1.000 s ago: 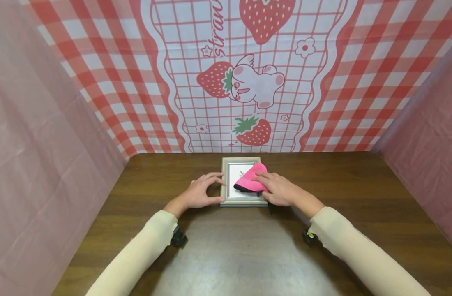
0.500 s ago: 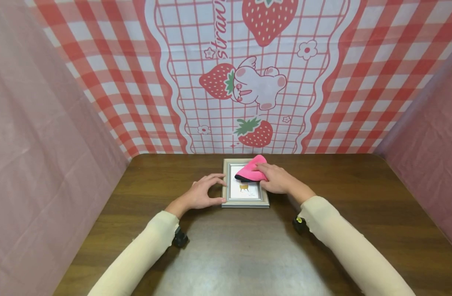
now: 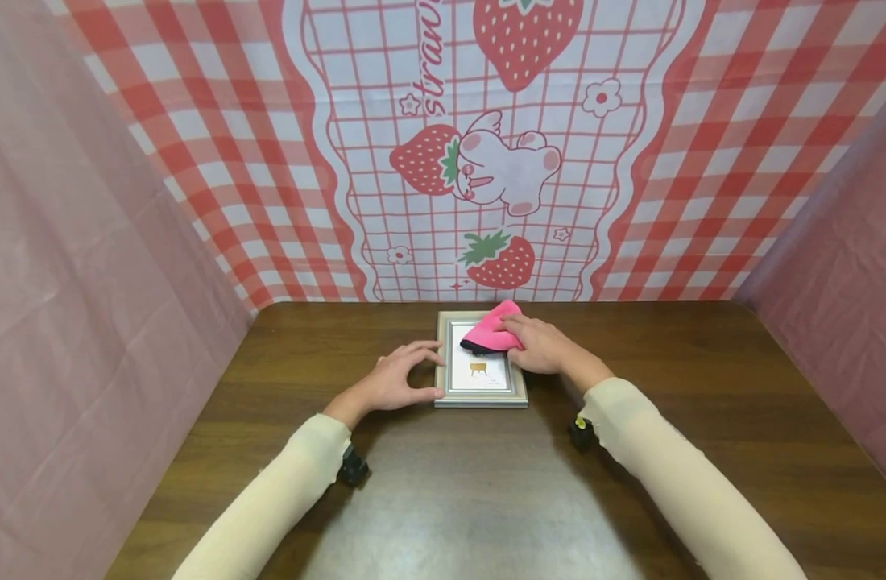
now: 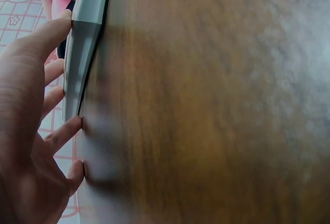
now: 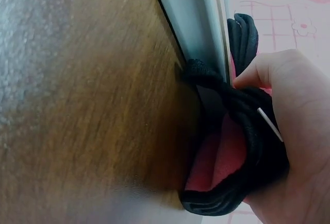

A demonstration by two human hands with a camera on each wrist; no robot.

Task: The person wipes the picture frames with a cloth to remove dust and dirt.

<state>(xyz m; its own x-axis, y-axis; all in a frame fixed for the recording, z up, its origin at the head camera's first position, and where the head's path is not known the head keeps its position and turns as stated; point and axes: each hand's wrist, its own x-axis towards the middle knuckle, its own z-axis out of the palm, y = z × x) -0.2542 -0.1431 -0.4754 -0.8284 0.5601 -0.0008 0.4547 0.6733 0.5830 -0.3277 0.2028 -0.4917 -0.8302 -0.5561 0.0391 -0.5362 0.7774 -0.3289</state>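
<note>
A silver-cream picture frame (image 3: 481,400) lies flat near the table's back edge. Its picture shows a small yellow-brown stool-like drawing. My left hand (image 3: 399,379) touches its left rim with relaxed, spread fingers; in the left wrist view the thumb tip (image 4: 68,15) presses near the front corner. Two other fingertips come down at the tabletop. My right hand (image 3: 546,346) holds a folded pink cloth (image 3: 490,332) with black edging over the picture's upper right part, hiding it. In the right wrist view the cloth's black border (image 5: 242,152) hangs over the frame's side (image 5: 193,26).
The dark wooden table (image 3: 457,499) meets a red-and-white strawberry-print backdrop (image 3: 479,161) right behind the frame. Pinkish curtains (image 3: 102,282) hang at both sides. Small black wrist cameras (image 3: 353,467) sit below each sleeve.
My right hand has slid the pink cloth upward over the frame toward its far edge, uncovering the lower picture; in the last half second it moved only slightly. My left hand stays at the left rim.
</note>
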